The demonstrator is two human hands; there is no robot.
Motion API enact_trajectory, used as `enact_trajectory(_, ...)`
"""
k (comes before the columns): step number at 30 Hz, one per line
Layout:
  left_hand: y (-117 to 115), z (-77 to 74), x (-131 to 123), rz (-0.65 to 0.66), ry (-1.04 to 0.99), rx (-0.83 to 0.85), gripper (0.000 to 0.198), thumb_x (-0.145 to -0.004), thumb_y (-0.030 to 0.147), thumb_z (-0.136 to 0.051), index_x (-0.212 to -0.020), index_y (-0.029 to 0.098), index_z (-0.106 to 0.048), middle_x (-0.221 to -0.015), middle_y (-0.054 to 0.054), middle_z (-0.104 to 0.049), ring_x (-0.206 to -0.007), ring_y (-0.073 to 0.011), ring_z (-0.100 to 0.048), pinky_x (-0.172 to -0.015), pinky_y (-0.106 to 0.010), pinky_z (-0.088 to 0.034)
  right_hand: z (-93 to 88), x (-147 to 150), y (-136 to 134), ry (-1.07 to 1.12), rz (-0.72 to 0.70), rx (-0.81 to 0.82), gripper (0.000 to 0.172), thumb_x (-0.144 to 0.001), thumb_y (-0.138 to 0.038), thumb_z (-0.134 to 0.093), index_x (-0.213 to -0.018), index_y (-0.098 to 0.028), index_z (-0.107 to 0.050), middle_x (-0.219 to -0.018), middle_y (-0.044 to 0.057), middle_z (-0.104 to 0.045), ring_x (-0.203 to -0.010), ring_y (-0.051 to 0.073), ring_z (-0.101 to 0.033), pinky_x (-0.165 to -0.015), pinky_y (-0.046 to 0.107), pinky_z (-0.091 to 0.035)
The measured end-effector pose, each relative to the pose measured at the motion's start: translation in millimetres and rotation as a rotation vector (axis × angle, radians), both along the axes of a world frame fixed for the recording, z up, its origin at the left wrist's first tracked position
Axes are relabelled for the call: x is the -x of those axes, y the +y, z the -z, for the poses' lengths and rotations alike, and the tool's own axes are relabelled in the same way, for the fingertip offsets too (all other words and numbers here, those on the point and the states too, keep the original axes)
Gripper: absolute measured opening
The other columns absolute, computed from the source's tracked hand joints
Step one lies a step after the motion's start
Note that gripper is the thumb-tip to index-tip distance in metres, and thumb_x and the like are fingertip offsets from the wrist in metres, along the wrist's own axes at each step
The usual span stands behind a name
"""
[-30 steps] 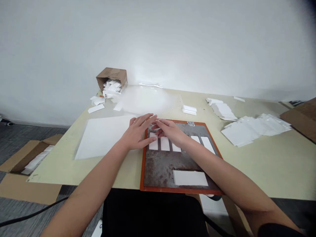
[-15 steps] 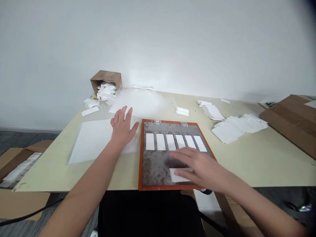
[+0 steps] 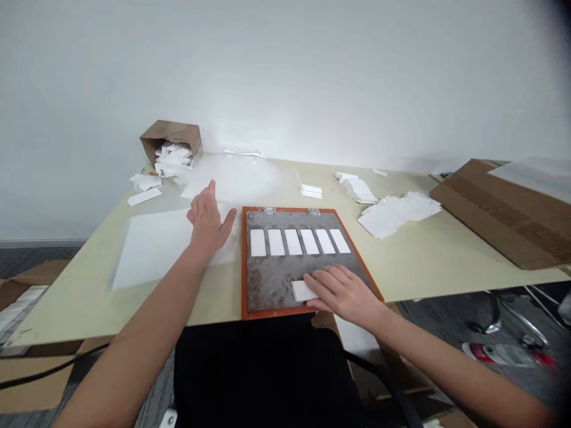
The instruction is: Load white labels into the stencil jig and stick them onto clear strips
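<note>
Our left hand (image 3: 207,221) is spread by the sheet (image 3: 149,244), our right hand (image 3: 342,293) pinches the strip (image 3: 300,291) on the board (image 3: 270,284); if our grip's lopsided, it might skid.

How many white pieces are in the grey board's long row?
6, side by side on the grey board: first piece at the left end, then second, third, fourth, fifth, and sixth at the right end. None hidden.

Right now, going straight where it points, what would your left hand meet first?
Probably the translucent sheet at the back of the table, if the left hand is low enough; otherwise the white wall behind. Its height is hard to judge.
</note>
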State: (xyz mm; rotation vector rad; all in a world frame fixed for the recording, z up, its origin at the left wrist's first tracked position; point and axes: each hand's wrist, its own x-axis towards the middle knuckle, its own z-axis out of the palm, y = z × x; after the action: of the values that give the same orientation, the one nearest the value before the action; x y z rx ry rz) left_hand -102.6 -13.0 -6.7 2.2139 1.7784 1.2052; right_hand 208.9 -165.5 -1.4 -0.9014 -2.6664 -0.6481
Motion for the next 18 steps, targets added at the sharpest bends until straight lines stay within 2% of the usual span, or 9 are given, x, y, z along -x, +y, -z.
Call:
enact_trajectory(5, 2, -0.3, -1, -0.004, -0.039, 0.026, 0.084, -0.092, 0.067, -0.037, -0.158, 0.018, -0.017, -0.152, -0.022, -0.038, -0.140, -0.0408, -0.033, -0.108, -0.058, -0.029, 4.9, -5, 3, 0.009, -0.022, 0.092, 0.037, -0.100, -0.042, -0.050, -0.118, -0.013, -0.064, -0.099, 0.014, -0.069, -0.085, 0.023, -0.062, -0.077, 0.037, -0.049)
enact_trajectory(13, 4, -0.6, -3, -0.011, -0.053, 0.059, 0.080, -0.091, 0.059, -0.043, -0.157, 0.019, -0.020, -0.150, -0.021, -0.041, -0.140, -0.0408, -0.034, -0.107, -0.059, -0.030, 2.6, -4, 12, -0.084, 0.000, 0.190, 0.045, -0.103, -0.046, -0.038, -0.108, -0.009, -0.062, -0.099, 0.016, -0.066, -0.084, 0.024, -0.057, -0.077, 0.038, -0.046)
enact_trajectory(18, 3, -0.8, -3, -0.015, -0.044, 0.091, 0.074, -0.090, 0.055, -0.043, -0.153, 0.018, -0.031, -0.150, -0.020, -0.043, -0.139, -0.0406, -0.035, -0.108, -0.059, -0.030, -5.3, -4, 14, -0.052, -0.024, 0.233, 0.043, -0.102, -0.045, -0.040, -0.105, -0.009, -0.062, -0.094, 0.015, -0.065, -0.084, 0.024, -0.058, -0.077, 0.038, -0.047)
